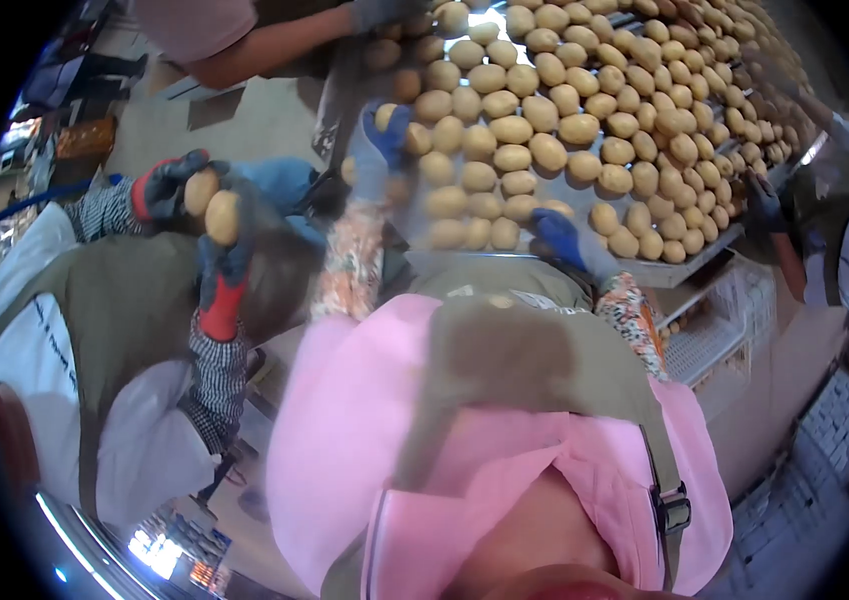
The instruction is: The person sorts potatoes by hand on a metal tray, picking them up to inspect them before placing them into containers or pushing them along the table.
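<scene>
Blue-gloved left hand (382, 140) grips a potato (385, 116) above the potato-laden table (680, 274); right hand (555, 238) rests near its edge, grip unclear.

Person wearing a loose pink cloth top (345, 420), olive-grey apron bib (505, 360) hanging over it, black plastic strap buckle (675, 512), orange floral-print sleeve covers (350, 265), blue gloves covering left hand (383, 140) and right hand (557, 238)

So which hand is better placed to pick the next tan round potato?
Right, probably: the blue-gloved right hand lies beside the near-edge tan potatoes, seemingly empty; the left hand seems to hold a potato.
</scene>
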A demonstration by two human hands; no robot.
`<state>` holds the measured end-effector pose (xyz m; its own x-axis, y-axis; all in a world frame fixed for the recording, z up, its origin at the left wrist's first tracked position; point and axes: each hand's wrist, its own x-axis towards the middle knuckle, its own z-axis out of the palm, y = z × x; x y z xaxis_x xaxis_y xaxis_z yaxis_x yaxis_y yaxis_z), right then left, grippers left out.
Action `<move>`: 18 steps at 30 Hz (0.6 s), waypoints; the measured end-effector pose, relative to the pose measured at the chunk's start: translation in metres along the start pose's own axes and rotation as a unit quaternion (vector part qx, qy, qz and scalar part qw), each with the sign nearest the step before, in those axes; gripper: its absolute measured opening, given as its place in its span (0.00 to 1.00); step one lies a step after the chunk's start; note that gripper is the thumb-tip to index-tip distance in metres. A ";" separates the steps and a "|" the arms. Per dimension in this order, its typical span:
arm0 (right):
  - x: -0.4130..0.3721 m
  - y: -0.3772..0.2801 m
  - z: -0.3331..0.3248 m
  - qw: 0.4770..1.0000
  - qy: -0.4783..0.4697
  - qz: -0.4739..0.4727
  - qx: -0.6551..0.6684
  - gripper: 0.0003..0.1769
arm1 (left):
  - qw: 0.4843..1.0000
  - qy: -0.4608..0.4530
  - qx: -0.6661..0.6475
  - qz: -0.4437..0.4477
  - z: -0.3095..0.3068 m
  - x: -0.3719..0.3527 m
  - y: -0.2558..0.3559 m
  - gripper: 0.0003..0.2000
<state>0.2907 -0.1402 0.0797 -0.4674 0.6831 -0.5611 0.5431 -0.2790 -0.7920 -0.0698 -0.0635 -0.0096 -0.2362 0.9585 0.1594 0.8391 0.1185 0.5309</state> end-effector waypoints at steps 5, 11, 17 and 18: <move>-0.014 0.046 -0.183 0.924 0.326 -0.172 -0.102 0.21 | 0.810 0.010 -0.557 -0.180 -0.009 -0.049 0.022 0.28; -0.086 0.057 -0.400 0.700 0.559 -0.081 -0.436 0.20 | 0.603 -0.046 -0.734 -0.311 -0.078 -0.060 0.097 0.30; -0.040 0.021 -0.266 0.818 0.359 -0.182 -0.412 0.23 | 0.559 -0.088 -0.752 -0.339 -0.059 -0.076 0.089 0.33; -0.023 0.002 -0.203 0.898 0.303 -0.193 -0.253 0.25 | 0.681 -0.083 -0.686 -0.243 -0.032 -0.081 0.072 0.32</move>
<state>0.4437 -0.0193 0.1399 -0.3061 0.9479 0.0877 0.7421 0.2953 -0.6017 -0.0059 -0.1412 0.0420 -0.1693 0.9219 -0.3486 -0.5926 0.1874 0.7834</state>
